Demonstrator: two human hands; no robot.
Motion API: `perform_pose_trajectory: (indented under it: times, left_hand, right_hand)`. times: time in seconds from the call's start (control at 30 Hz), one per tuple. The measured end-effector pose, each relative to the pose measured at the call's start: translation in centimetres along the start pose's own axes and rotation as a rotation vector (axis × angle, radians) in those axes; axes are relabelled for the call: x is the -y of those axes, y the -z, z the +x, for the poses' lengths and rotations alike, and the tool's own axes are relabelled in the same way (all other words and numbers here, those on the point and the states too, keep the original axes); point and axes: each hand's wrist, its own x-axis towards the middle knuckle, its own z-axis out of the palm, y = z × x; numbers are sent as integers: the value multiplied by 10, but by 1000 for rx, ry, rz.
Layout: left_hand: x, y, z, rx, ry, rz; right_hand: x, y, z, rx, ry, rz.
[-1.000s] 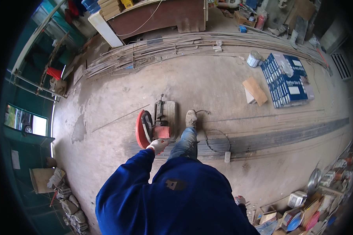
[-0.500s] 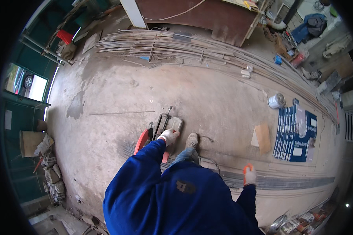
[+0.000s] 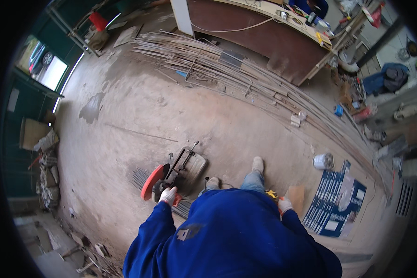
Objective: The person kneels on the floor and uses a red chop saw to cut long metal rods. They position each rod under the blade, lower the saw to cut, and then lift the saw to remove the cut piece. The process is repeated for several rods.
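Note:
A cut-off saw (image 3: pixel 190 169) with a red disc-shaped guard (image 3: pixel 152 182), metal base and screw clamp stands low at centre, beside dark metal strips (image 3: pixel 141 177). My left hand (image 3: pixel 168 195), in a white glove, is closed on the saw's lower part near the guard. My right hand (image 3: pixel 283 204), in a white and orange glove, is closed on a small yellow object (image 3: pixel 271 193) at my right hip, partly hidden by my blue top. My shoes (image 3: pixel 257 165) are on the concrete floor to the right of the saw.
Long metal rods (image 3: pixel 204 69) lie before a brown bench (image 3: pixel 245 37), with another person's blue sleeve (image 3: pixel 317 7) behind it. A metal can (image 3: pixel 323 161), blue boxes (image 3: pixel 329 204) and a tan board (image 3: pixel 295 199) are at right. Sacks (image 3: pixel 50 185) line the green left wall (image 3: pixel 11 134).
The view has turned rightward. My left hand has shifted from the saw's upper part down beside the guard. My right hand has moved up to my hip, now with the yellow object.

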Motion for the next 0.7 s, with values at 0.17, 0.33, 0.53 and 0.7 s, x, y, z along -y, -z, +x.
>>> perform_pose_trajectory:
  times: [0.17,0.33,0.53,0.7]
  left_hand:
    - [66,-47,-37,-144,186,-618]
    - [31,-190,-106,-211,253,-739]
    - [-29,-282,-159,-58,-48,-864]
    - [-6,-301,-173,-114,-96,-1143]
  right_hand:
    - [46,97,144,192,68,-233]
    - [99,197,326,1,488,-58]
    - [200,223,467,28,540,-28]
    - [280,159,388,403,634,3]
